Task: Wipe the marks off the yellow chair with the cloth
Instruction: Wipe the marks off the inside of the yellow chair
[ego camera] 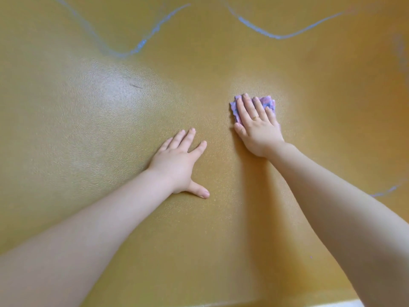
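I saw the yellow chair [199, 229] filling the view, its pebbled surface carrying wavy blue marks [141, 44] along the far part. My left hand [177, 161] lay flat on it; my right hand [256, 127] pressed the purple cloth [266, 101] against it.

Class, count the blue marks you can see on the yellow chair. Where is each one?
3, possibly more out of frame. One wavy line at upper left, one wavy line at upper right, and a short streak at the right edge, beyond the right arm.
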